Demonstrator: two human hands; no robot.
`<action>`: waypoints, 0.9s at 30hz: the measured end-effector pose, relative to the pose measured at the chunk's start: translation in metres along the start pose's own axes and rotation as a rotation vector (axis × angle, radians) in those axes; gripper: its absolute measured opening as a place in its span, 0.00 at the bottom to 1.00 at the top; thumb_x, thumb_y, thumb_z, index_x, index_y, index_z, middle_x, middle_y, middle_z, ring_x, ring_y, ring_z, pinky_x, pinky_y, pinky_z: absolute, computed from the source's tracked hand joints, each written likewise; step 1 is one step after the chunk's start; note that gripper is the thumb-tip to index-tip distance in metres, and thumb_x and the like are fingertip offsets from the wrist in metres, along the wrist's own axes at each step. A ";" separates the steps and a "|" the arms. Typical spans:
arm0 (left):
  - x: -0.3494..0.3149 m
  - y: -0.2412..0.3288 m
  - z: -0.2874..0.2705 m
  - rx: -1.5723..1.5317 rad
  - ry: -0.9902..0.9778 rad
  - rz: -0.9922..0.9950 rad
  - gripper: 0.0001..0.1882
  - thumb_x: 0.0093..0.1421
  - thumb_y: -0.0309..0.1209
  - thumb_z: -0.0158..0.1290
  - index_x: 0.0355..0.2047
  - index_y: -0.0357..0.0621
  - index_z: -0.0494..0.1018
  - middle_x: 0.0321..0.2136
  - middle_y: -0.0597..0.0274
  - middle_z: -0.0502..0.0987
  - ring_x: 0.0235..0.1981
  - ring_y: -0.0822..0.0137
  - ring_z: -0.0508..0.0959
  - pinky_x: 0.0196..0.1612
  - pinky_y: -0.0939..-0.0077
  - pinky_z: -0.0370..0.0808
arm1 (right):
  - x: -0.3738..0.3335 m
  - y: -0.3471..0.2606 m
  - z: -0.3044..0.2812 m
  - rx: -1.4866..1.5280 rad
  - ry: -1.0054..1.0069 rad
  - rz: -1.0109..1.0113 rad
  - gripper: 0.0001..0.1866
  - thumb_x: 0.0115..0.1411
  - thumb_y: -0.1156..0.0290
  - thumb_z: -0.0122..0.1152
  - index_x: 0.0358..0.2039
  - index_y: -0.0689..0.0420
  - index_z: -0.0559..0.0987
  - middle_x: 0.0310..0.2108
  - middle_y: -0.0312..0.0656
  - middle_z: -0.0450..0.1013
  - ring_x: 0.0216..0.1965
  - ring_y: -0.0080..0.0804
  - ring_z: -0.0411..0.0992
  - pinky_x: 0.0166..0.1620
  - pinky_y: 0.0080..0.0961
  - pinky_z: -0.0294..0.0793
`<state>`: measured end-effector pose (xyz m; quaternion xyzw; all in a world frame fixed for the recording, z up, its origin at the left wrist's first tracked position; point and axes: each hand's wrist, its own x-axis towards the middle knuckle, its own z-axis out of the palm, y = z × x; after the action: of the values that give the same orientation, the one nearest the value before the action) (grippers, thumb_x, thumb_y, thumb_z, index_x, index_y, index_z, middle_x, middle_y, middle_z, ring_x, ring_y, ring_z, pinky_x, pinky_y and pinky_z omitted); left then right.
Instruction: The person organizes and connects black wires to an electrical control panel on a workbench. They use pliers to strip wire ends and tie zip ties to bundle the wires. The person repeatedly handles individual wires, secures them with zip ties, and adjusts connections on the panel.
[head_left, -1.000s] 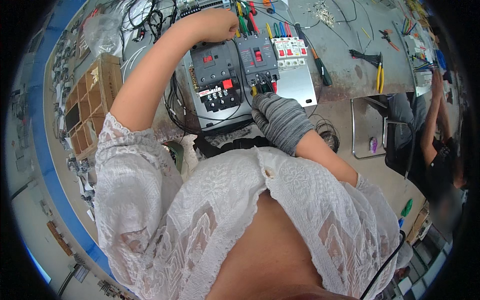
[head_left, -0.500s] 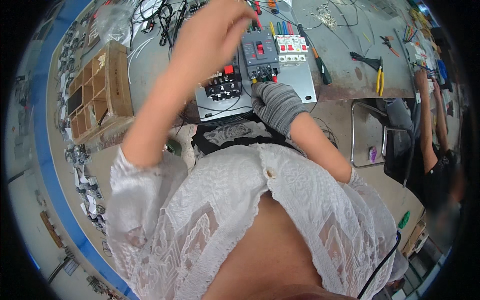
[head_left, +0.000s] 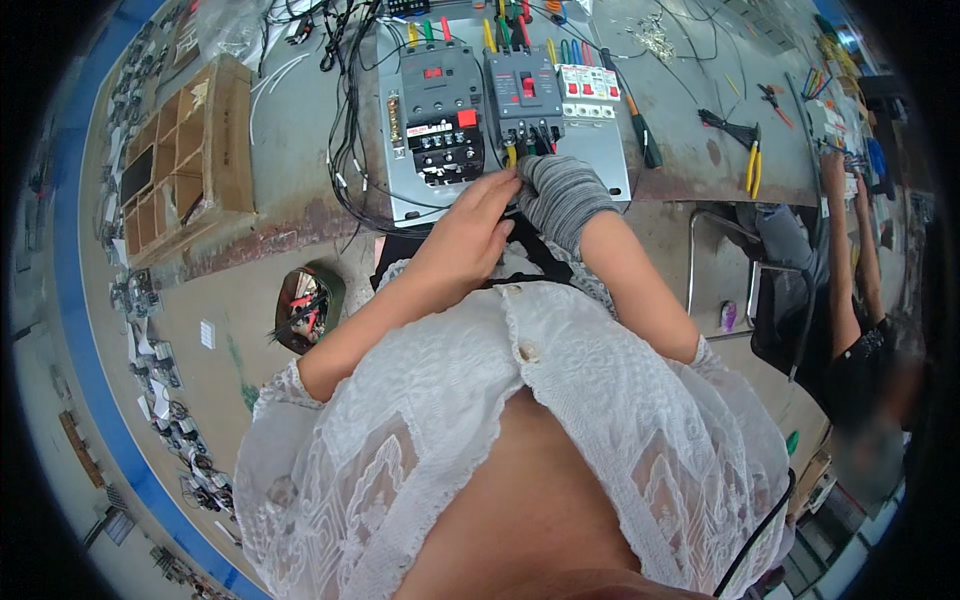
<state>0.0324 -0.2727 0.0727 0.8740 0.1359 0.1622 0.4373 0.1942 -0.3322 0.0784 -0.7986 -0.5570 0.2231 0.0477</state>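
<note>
Lace (head_left: 610, 400) in white hangs over the person's front and upper arms. Beyond it, to the left, an open bin (head_left: 334, 288) of red-handled tools (head_left: 308, 300) shows below the front edge of the workbench (head_left: 690, 130). Two hands meet at the near edge of a metal plate (head_left: 608, 160), which lies along that front edge. The bare left hand (head_left: 465, 238) has its fingers stretched and laid together, tips just beside the right hand (head_left: 568, 200), whose grey-gloved fingers are curled; the contact is hidden, so one cannot tell whether either is clamped on anything. Just past them, a yellow wire (head_left: 511, 156) enters the near end of a dark grey breaker (head_left: 525, 88), mid-plate. Left of it sits a dark contactor (head_left: 440, 85); by the plate's right edge stand three white breakers (head_left: 588, 90). A brown compartment box (head_left: 232, 140) occupies the workbench's left end, a screwdriver (head_left: 645, 138) lies right of the plate, and metal bits (head_left: 655, 38) are scattered toward the far edge.
</note>
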 end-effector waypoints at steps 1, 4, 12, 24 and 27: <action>-0.002 -0.002 0.002 -0.045 -0.032 -0.016 0.24 0.55 0.21 0.45 0.54 0.33 0.59 0.54 0.46 0.61 0.55 0.48 0.63 0.58 0.66 0.61 | -0.005 -0.004 -0.002 0.024 0.011 0.008 0.11 0.52 0.67 0.56 0.34 0.58 0.78 0.32 0.52 0.76 0.37 0.47 0.75 0.40 0.38 0.74; 0.001 -0.019 0.008 -0.048 -0.026 0.037 0.23 0.54 0.20 0.45 0.52 0.32 0.60 0.53 0.44 0.62 0.55 0.47 0.64 0.57 0.66 0.61 | 0.001 -0.006 0.005 -0.051 -0.042 0.049 0.12 0.49 0.69 0.59 0.35 0.58 0.79 0.33 0.51 0.76 0.37 0.47 0.75 0.41 0.36 0.74; -0.013 -0.044 0.033 0.084 0.000 0.067 0.20 0.53 0.24 0.48 0.47 0.30 0.64 0.53 0.43 0.62 0.53 0.45 0.62 0.57 0.61 0.58 | 0.004 -0.042 -0.011 -0.332 -0.125 0.069 0.13 0.44 0.72 0.64 0.33 0.55 0.81 0.34 0.47 0.77 0.38 0.42 0.77 0.35 0.36 0.77; -0.014 -0.055 0.044 -0.067 0.087 -0.041 0.28 0.59 0.32 0.45 0.58 0.33 0.57 0.61 0.46 0.55 0.60 0.50 0.55 0.62 0.63 0.50 | 0.035 -0.034 -0.038 -0.452 -0.202 -0.062 0.13 0.46 0.69 0.62 0.34 0.57 0.81 0.35 0.49 0.76 0.38 0.47 0.76 0.38 0.39 0.76; -0.013 -0.052 0.042 -0.071 0.084 -0.046 0.28 0.60 0.33 0.44 0.58 0.33 0.56 0.61 0.46 0.54 0.60 0.49 0.55 0.62 0.63 0.50 | 0.035 -0.028 -0.064 -0.504 -0.056 -0.161 0.09 0.49 0.69 0.58 0.32 0.58 0.79 0.31 0.49 0.75 0.35 0.47 0.75 0.36 0.36 0.75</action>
<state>0.0326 -0.2781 0.0045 0.8470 0.1683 0.1935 0.4657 0.2062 -0.2792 0.1342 -0.7320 -0.6577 0.0947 -0.1507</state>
